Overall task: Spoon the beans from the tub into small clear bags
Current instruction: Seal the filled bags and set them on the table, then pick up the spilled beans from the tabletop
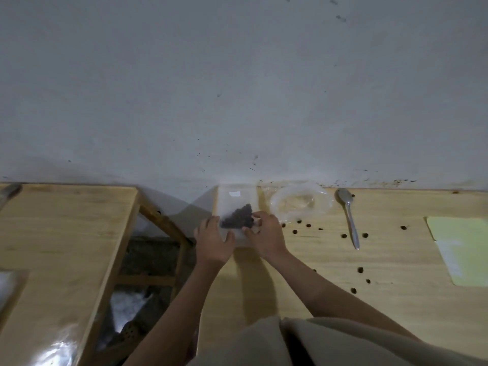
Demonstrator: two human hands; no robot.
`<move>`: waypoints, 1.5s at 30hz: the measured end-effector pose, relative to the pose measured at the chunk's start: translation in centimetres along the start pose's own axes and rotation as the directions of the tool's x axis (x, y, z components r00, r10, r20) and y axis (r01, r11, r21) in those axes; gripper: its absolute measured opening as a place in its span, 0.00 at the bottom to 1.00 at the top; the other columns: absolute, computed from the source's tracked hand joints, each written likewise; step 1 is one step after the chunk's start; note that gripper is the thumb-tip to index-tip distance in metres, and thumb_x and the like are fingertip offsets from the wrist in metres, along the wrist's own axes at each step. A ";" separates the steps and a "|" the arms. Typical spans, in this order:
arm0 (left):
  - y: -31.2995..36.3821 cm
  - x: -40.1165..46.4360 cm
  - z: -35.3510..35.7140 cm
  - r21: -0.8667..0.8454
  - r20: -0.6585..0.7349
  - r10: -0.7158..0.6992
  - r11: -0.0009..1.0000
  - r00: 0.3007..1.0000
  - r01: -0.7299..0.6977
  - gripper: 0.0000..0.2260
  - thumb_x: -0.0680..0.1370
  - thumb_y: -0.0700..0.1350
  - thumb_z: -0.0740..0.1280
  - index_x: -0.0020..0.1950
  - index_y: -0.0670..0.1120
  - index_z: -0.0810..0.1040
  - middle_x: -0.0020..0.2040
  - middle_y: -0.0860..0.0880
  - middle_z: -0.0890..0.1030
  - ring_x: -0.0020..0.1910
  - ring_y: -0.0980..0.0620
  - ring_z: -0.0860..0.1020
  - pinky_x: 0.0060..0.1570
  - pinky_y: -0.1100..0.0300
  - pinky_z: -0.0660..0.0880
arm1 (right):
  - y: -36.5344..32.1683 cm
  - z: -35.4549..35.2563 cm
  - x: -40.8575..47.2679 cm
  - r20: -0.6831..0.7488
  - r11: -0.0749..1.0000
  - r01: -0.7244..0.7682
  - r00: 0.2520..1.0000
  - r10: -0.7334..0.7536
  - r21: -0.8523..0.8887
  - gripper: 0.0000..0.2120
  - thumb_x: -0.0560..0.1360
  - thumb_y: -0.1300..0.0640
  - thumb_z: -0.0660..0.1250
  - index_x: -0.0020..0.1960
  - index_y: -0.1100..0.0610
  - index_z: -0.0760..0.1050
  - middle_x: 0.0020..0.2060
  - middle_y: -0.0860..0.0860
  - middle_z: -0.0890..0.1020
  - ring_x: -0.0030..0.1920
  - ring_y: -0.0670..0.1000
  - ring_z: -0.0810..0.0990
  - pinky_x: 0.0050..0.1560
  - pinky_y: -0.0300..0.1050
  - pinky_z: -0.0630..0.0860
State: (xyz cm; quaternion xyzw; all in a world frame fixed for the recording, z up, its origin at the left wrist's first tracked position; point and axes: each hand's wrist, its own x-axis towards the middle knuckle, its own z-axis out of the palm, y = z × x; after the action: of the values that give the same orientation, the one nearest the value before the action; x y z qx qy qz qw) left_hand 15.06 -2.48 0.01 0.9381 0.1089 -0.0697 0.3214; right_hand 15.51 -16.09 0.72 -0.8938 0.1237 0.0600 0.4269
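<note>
Setting: pale wooden table (396, 260) against a grey wall.
Bag: small clear bag (235, 204) at 12 o'clock, beans (237, 215) heaped inside.
Left hand (214, 241): fingers spread, steadying the bag.
Right hand (264, 233): pinching the bag's edge.
Spoon (348, 215): idle at 2 o'clock.
Progress: this bag looks filled; stray beans (360, 269) lie scattered at 3 o'clock.

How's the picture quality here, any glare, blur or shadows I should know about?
Head view: dim, soft overall; glare on the plastic sheet lower left; both hands slightly blurred on the clear bag; arm shadows fall on the table; wide-angle bends the table edges.
</note>
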 end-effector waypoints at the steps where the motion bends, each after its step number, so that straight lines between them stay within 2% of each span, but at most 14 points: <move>1: 0.0 -0.1 0.2 -0.022 -0.007 -0.011 1.000 1.000 0.011 0.23 0.77 0.49 0.66 0.71 0.45 0.65 0.67 0.46 0.68 0.68 0.46 0.63 0.65 0.52 0.64 | 0.1 0.1 -0.1 0.007 1.000 -0.001 1.000 0.001 -0.021 0.22 0.73 0.52 0.69 0.64 0.58 0.71 0.58 0.57 0.73 0.53 0.54 0.76 0.50 0.40 0.71; 5: -0.1 -1.6 0.6 -0.096 -0.131 0.026 0.995 0.991 -0.039 0.28 0.75 0.48 0.68 0.72 0.44 0.61 0.68 0.44 0.64 0.67 0.43 0.62 0.60 0.47 0.72 | 0.8 -0.2 -1.4 -0.041 1.000 0.010 0.999 -0.011 -0.025 0.21 0.75 0.52 0.66 0.66 0.56 0.69 0.60 0.54 0.68 0.56 0.53 0.73 0.56 0.43 0.73; 8: -0.6 -4.0 1.3 -0.063 -0.239 0.163 0.981 0.957 -0.183 0.31 0.74 0.46 0.71 0.72 0.38 0.61 0.68 0.37 0.64 0.65 0.38 0.65 0.57 0.47 0.71 | 2.1 -1.1 -3.8 -0.075 0.997 0.066 0.995 -0.063 0.030 0.17 0.75 0.56 0.66 0.64 0.57 0.72 0.56 0.53 0.71 0.52 0.49 0.73 0.54 0.43 0.75; 10: -1.2 -6.1 2.3 -0.059 -0.258 0.212 0.970 0.943 -0.234 0.32 0.73 0.47 0.70 0.71 0.36 0.61 0.67 0.35 0.63 0.63 0.37 0.66 0.57 0.48 0.71 | 3.7 -1.9 -6.0 -0.086 0.995 0.094 0.992 -0.090 0.042 0.15 0.75 0.59 0.66 0.61 0.57 0.74 0.53 0.52 0.73 0.49 0.47 0.74 0.51 0.39 0.75; 12: -1.8 -8.5 3.4 -0.088 -0.203 0.226 0.965 0.953 -0.248 0.32 0.74 0.51 0.65 0.72 0.37 0.60 0.69 0.36 0.61 0.65 0.37 0.66 0.59 0.49 0.71 | 5.3 -2.7 -8.3 -0.107 0.995 0.097 0.990 -0.093 0.031 0.14 0.75 0.60 0.66 0.60 0.56 0.75 0.52 0.50 0.74 0.48 0.46 0.74 0.48 0.32 0.71; 13: -2.1 -9.6 4.2 -0.063 -0.155 0.248 0.964 0.956 -0.260 0.31 0.74 0.53 0.63 0.72 0.38 0.61 0.70 0.37 0.61 0.66 0.38 0.66 0.59 0.45 0.72 | 6.2 -3.2 -9.5 -0.122 0.996 0.085 0.989 -0.081 0.029 0.14 0.74 0.60 0.66 0.60 0.55 0.75 0.51 0.50 0.74 0.47 0.45 0.75 0.48 0.32 0.70; 16: -3.2 -12.1 6.5 0.178 0.048 0.330 0.926 0.943 -0.334 0.30 0.74 0.58 0.58 0.69 0.39 0.68 0.69 0.37 0.67 0.66 0.38 0.67 0.60 0.38 0.70 | 8.9 -4.5 -12.5 -0.163 0.999 0.028 0.986 -0.026 0.014 0.13 0.73 0.61 0.67 0.57 0.55 0.77 0.48 0.50 0.75 0.45 0.46 0.75 0.46 0.36 0.71; 18: -3.5 -12.9 7.4 0.311 0.115 0.344 0.879 0.932 -0.362 0.31 0.74 0.59 0.57 0.70 0.40 0.68 0.71 0.38 0.67 0.69 0.38 0.66 0.64 0.38 0.66 | 10.7 -5.3 -14.6 -0.206 1.000 0.000 0.979 -0.002 -0.013 0.13 0.72 0.63 0.69 0.56 0.57 0.78 0.46 0.51 0.75 0.43 0.47 0.76 0.44 0.33 0.71; 20: -3.6 -13.1 7.7 0.368 0.115 0.338 0.859 0.934 -0.357 0.32 0.74 0.59 0.56 0.71 0.40 0.67 0.73 0.39 0.66 0.70 0.39 0.64 0.66 0.39 0.63 | 12.5 -6.1 -16.5 -0.268 1.000 -0.003 0.963 -0.006 -0.031 0.13 0.70 0.66 0.70 0.54 0.60 0.78 0.43 0.52 0.75 0.40 0.48 0.75 0.42 0.31 0.70; 24: -3.5 -13.1 7.7 0.398 0.131 0.314 0.852 0.940 -0.340 0.32 0.75 0.59 0.55 0.72 0.41 0.66 0.74 0.39 0.64 0.72 0.39 0.61 0.68 0.39 0.61 | 15.0 -7.3 -18.5 -0.348 0.986 -0.167 0.925 0.150 -0.019 0.15 0.71 0.64 0.69 0.58 0.62 0.77 0.48 0.57 0.76 0.42 0.54 0.77 0.43 0.45 0.74; 28: -3.5 -13.1 7.7 0.400 0.127 0.317 0.851 0.940 -0.341 0.32 0.74 0.59 0.56 0.72 0.41 0.66 0.73 0.39 0.64 0.72 0.39 0.61 0.68 0.39 0.60 | 16.1 -7.3 -18.6 -0.292 0.972 -0.217 0.939 0.183 -0.086 0.18 0.75 0.59 0.66 0.65 0.57 0.74 0.51 0.55 0.75 0.39 0.53 0.76 0.40 0.47 0.76; 31: -3.6 -13.2 7.7 0.396 0.117 0.332 0.849 0.936 -0.350 0.31 0.74 0.59 0.56 0.71 0.41 0.67 0.73 0.39 0.65 0.71 0.39 0.62 0.68 0.39 0.60 | 16.3 -7.3 -18.2 -0.250 0.960 -0.231 0.950 0.187 -0.159 0.18 0.77 0.55 0.63 0.67 0.54 0.72 0.54 0.54 0.74 0.42 0.53 0.77 0.40 0.48 0.77; 38: -3.7 -13.3 7.7 0.391 0.104 0.331 0.853 0.938 -0.345 0.32 0.75 0.60 0.54 0.72 0.41 0.65 0.74 0.40 0.63 0.73 0.39 0.60 0.69 0.39 0.58 | 16.4 -7.6 -17.5 -0.228 0.953 -0.227 0.957 0.180 -0.199 0.13 0.78 0.53 0.63 0.58 0.56 0.78 0.53 0.53 0.74 0.44 0.53 0.77 0.40 0.42 0.72; 45: -3.7 -13.5 7.7 0.380 0.080 0.346 0.856 0.935 -0.350 0.31 0.75 0.59 0.55 0.71 0.41 0.67 0.73 0.39 0.65 0.72 0.39 0.62 0.68 0.38 0.60 | 16.3 -8.0 -17.0 -0.259 0.960 -0.247 0.943 0.207 -0.133 0.09 0.76 0.58 0.65 0.52 0.59 0.80 0.49 0.54 0.77 0.43 0.55 0.78 0.41 0.43 0.73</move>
State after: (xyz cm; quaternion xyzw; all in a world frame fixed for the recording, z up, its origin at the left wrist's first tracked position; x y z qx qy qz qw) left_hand 0.66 -6.56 -5.51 0.9868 -0.0797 -0.0349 0.1369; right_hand -5.32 -29.26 -2.88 -0.9060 0.2723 0.0092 0.3240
